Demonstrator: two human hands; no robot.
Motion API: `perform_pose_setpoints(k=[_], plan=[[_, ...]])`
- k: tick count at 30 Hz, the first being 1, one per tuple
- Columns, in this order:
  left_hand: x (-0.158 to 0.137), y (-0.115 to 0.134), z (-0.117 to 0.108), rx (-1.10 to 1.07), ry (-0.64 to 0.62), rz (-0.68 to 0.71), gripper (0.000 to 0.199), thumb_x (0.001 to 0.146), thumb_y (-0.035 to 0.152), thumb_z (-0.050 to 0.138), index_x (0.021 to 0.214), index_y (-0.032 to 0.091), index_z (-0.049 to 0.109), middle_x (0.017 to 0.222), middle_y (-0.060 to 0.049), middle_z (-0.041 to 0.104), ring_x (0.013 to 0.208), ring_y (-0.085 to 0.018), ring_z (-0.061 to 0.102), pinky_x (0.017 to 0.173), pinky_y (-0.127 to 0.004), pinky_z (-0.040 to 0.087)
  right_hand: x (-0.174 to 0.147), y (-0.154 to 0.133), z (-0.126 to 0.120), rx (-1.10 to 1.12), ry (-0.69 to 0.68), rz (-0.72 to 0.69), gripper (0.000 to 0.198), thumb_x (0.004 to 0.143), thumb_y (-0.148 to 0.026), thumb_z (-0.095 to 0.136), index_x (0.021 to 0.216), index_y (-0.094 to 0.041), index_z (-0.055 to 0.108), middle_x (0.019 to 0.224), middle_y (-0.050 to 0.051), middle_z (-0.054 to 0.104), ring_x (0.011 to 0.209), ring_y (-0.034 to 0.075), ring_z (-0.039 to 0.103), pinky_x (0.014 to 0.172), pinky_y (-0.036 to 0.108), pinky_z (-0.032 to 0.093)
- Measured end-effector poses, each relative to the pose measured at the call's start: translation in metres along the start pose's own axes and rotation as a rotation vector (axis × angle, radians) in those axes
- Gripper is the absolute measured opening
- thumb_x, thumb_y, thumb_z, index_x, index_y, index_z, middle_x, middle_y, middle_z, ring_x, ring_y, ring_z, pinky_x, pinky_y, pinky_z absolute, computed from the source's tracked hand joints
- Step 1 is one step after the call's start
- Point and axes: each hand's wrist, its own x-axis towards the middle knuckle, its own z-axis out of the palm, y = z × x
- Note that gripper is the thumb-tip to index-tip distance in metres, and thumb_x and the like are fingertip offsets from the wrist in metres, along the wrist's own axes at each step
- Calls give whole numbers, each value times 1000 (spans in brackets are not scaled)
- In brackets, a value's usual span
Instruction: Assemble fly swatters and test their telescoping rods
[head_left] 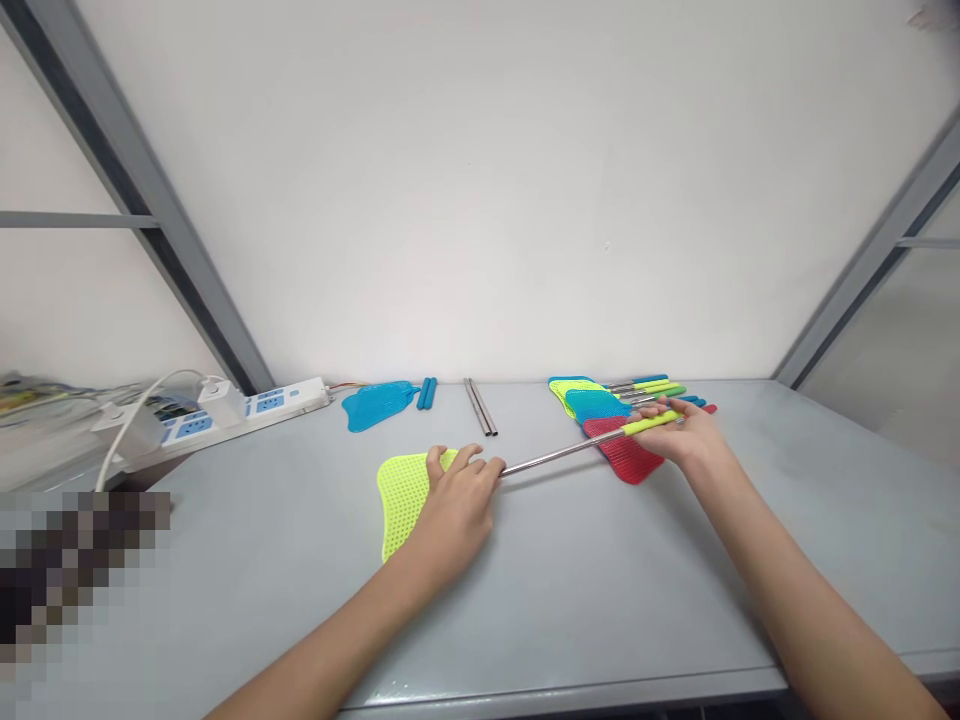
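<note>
Between my two hands stretches a yellow-green fly swatter (403, 500) with a thin metal shaft and a yellow-green grip. My left hand (463, 505) is closed around the neck where the shaft meets the mesh head, partly hiding both. The swatter's grip lies in the curled fingers of my right hand (679, 430). Just behind that hand is a pile of fly swatters, with a red mesh head (626, 455) in front, a blue mesh head (592, 404) behind it and a yellow-green one at the back.
Along the wall lie a blue swatter head (379, 404), blue grips (427, 393) and bare metal tubes (481, 408). A white power strip (292, 400) with plugged-in adapters and cables stands at the left. Grey metal posts (161, 215) flank the grey table (570, 600). A pixelated patch covers the lower left.
</note>
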Motion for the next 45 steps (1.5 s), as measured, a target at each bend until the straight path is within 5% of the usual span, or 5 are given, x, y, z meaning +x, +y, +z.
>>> perform_pose_setpoints(k=[4,11,18,33,45], plan=[[-2,-4,2,15,-45,17,58,57,-7,30,106,22,41,80,-2,53,87,-18,45,88,-42,17,-5,17,2,13,-27,-10,14,74,-12,29,62,-19,28,45,-8,27,32,6,29,32,17,31],[-1,-2,2,-27,-100,5,27,82,8,24,91,20,46,76,-1,51,76,-17,45,85,-40,23,-14,49,0,1,-64,71,18,74,-12,31,59,-20,24,44,-9,22,32,6,25,32,17,29],[-2,0,4,-10,-188,-50,22,83,11,26,86,19,46,81,-3,49,72,-17,44,66,-28,33,-16,59,-3,4,-73,99,17,68,-9,33,58,-19,23,43,-8,23,32,6,25,33,17,28],[-3,0,2,-83,-228,-58,26,82,9,28,98,21,44,83,-2,50,74,-15,51,59,-24,35,-17,60,-3,-3,-58,115,16,65,-8,35,59,-19,25,45,-8,23,34,6,24,34,18,28],[6,-8,-2,-96,-167,-116,31,89,31,21,73,19,44,71,0,51,65,-14,49,55,-25,33,-18,69,-7,26,-45,121,14,66,-7,34,61,-19,27,47,-8,23,34,6,25,36,18,31]])
